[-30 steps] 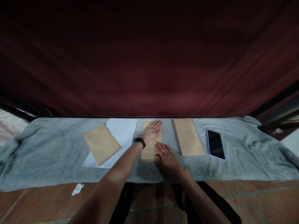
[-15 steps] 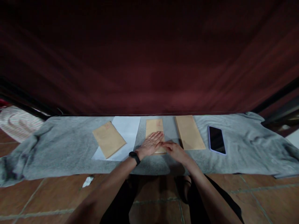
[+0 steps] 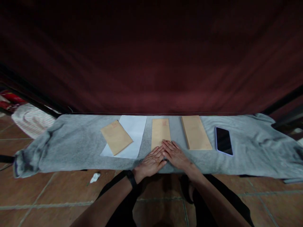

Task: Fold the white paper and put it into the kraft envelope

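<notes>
A narrow brown envelope (image 3: 160, 132) lies in the middle of a grey cloth (image 3: 71, 148) spread on the floor. My left hand (image 3: 151, 162) rests flat at the cloth's near edge, fingers stretched toward the envelope's near end. My right hand (image 3: 176, 154) lies flat beside it, its fingertips on the envelope's near edge. Both hands are open and hold nothing. A black band sits on my left wrist.
A second long brown envelope (image 3: 196, 132) lies to the right, then a dark phone (image 3: 223, 141). At the left a shorter brown envelope (image 3: 115, 136) lies on a white sheet (image 3: 133, 129). A dark red curtain hangs behind. A white scrap (image 3: 95, 177) lies on the tiled floor.
Both hands have slid back along the middle envelope toward me, from covering it to resting at its near end. The view has shifted a little to the left.
</notes>
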